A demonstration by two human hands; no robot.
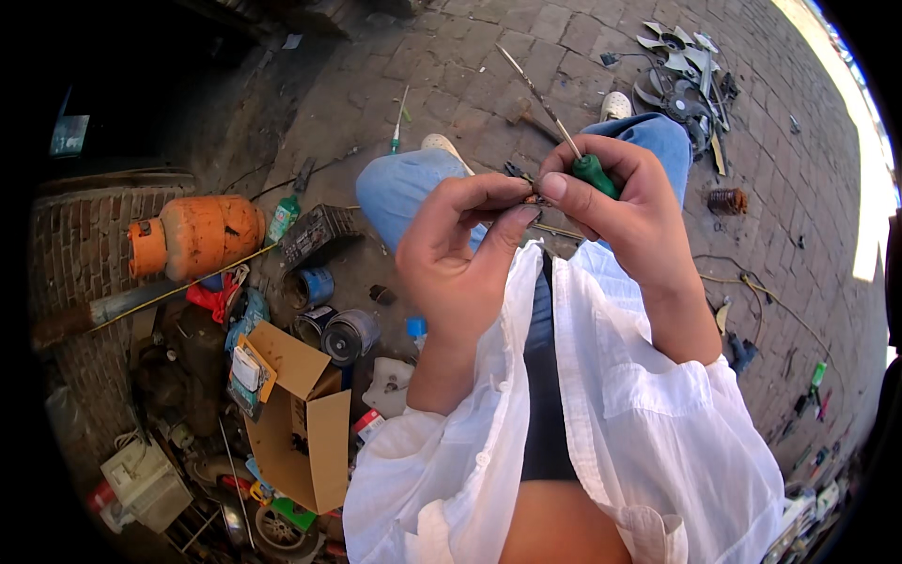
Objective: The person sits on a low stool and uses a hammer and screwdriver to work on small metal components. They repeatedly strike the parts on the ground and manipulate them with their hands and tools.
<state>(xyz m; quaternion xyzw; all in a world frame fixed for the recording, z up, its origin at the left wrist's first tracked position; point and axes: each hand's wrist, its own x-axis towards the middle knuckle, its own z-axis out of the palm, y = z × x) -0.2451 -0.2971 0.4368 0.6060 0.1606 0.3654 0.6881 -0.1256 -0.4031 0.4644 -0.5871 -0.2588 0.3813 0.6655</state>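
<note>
My right hand (pixel 648 211) wraps its fingers round the green handle of a screwdriver (pixel 594 176), whose long metal shaft points up and to the left, away from me. Thumb and forefinger of that hand also meet the fingertips of my left hand (pixel 451 249). The left is closed in a pinch. Between the two hands sits a tiny dark and coppery piece (pixel 534 198), mostly covered by fingertips, so its kind cannot be made out. Both hands are held above my lap, between my jeans-covered knees.
On the brick paving at far right lie fan blades with a motor (pixel 684 101) and a rusty coil (pixel 728 201). A second screwdriver (pixel 396 145) lies beyond my left knee. To the left are an orange gas cylinder (pixel 211 235), tins (pixel 349 336) and an open cardboard box (pixel 329 442).
</note>
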